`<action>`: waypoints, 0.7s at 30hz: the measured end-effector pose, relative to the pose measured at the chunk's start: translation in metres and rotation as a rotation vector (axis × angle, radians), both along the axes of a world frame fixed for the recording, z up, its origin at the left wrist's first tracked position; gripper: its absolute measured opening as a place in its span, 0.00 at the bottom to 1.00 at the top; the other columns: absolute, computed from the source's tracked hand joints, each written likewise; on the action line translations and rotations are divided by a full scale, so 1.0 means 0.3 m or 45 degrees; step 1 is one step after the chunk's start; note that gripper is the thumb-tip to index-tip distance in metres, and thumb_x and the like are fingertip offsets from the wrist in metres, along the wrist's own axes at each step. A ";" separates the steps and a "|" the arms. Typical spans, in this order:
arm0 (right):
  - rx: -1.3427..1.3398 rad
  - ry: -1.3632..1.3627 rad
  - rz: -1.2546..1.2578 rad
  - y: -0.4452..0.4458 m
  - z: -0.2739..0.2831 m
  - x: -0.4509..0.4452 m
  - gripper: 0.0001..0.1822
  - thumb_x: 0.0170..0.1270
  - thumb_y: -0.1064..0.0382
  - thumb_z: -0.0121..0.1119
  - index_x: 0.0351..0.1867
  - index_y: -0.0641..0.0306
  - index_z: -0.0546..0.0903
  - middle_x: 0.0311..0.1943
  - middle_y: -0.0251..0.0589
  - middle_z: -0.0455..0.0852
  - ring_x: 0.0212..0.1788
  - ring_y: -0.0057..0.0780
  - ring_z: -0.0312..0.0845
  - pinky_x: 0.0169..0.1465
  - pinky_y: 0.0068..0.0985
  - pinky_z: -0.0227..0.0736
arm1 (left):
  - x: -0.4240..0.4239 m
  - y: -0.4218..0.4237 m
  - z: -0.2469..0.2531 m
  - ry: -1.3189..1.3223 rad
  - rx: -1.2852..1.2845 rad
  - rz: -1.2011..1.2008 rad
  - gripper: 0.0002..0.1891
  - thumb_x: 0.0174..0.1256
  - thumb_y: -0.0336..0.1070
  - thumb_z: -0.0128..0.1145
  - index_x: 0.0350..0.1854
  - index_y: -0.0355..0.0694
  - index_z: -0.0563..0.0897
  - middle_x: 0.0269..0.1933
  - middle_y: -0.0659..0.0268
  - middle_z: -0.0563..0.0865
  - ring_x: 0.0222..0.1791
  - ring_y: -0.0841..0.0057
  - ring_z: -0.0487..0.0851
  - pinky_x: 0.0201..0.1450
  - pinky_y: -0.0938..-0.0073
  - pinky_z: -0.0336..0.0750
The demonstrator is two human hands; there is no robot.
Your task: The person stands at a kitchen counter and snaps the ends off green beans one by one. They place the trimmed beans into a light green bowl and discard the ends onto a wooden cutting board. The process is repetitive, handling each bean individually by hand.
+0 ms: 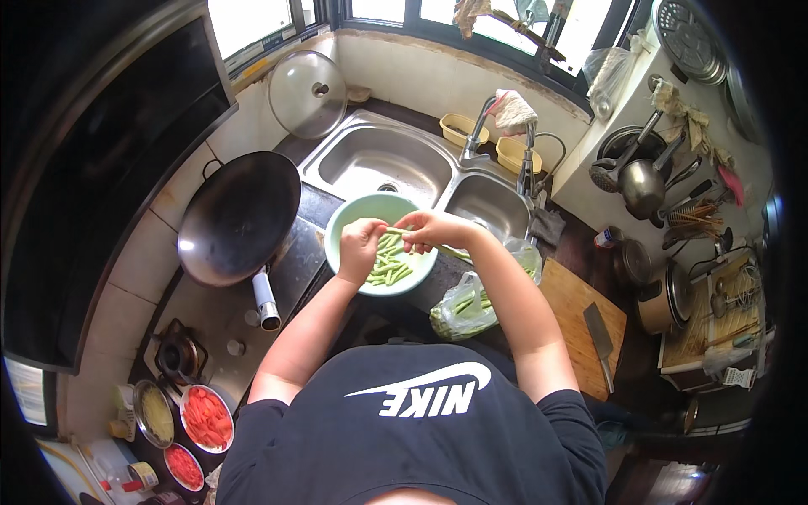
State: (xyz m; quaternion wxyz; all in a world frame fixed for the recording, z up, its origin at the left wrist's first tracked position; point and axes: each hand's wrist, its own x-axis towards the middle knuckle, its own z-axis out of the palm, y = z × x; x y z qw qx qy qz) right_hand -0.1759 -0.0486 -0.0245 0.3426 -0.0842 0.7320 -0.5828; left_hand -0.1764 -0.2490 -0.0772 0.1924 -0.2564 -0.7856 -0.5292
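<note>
Over a pale green basin [336, 252] my left hand [360, 243] pinches one end of a long green bean [396, 231]. My right hand [435, 230] grips the same bean a little further along, its tail pointing right beneath my wrist. Short pieces of green bean [390, 268] lie in the basin under both hands. Just right of the basin, a clear plastic bag [464, 306] holds more long beans, partly covered by my right forearm. My fingertips partly overlap, so the exact grip is hard to see.
Behind the basin is a double steel sink [385, 158] with taps. A wok [240, 218] rests on the stove at left, near bowls of cut red vegetables [206, 418]. On the right, a cleaver [598, 334] lies on a wooden cutting board [568, 303]. A glass lid [307, 95] leans against the wall.
</note>
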 end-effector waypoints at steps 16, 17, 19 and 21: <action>0.165 0.220 -0.130 -0.012 -0.066 0.022 0.12 0.63 0.57 0.58 0.34 0.64 0.84 0.23 0.31 0.84 0.22 0.16 0.77 0.28 0.17 0.72 | 0.025 -0.004 0.018 0.585 -0.629 -0.029 0.11 0.56 0.31 0.60 0.42 0.43 0.83 0.29 0.67 0.84 0.32 0.71 0.83 0.45 0.70 0.70; 0.036 0.168 -0.166 -0.009 -0.069 0.030 0.12 0.64 0.58 0.58 0.34 0.65 0.84 0.22 0.32 0.84 0.22 0.16 0.76 0.28 0.16 0.71 | 0.027 0.001 0.015 0.528 -0.521 -0.011 0.10 0.55 0.30 0.59 0.40 0.41 0.84 0.29 0.66 0.85 0.31 0.70 0.83 0.42 0.69 0.71; -0.282 0.060 -0.241 -0.013 -0.083 0.044 0.12 0.65 0.58 0.58 0.34 0.66 0.83 0.22 0.32 0.82 0.23 0.16 0.75 0.28 0.15 0.70 | 0.044 0.016 0.017 0.413 -0.310 0.025 0.07 0.55 0.28 0.59 0.37 0.37 0.85 0.28 0.63 0.86 0.29 0.68 0.83 0.37 0.68 0.74; -0.658 -0.053 -0.317 -0.031 -0.100 0.057 0.12 0.65 0.59 0.58 0.35 0.68 0.82 0.22 0.33 0.81 0.24 0.16 0.74 0.29 0.14 0.69 | 0.060 0.039 0.025 0.051 -0.007 0.023 0.06 0.56 0.27 0.59 0.36 0.35 0.85 0.29 0.61 0.86 0.29 0.64 0.83 0.36 0.65 0.75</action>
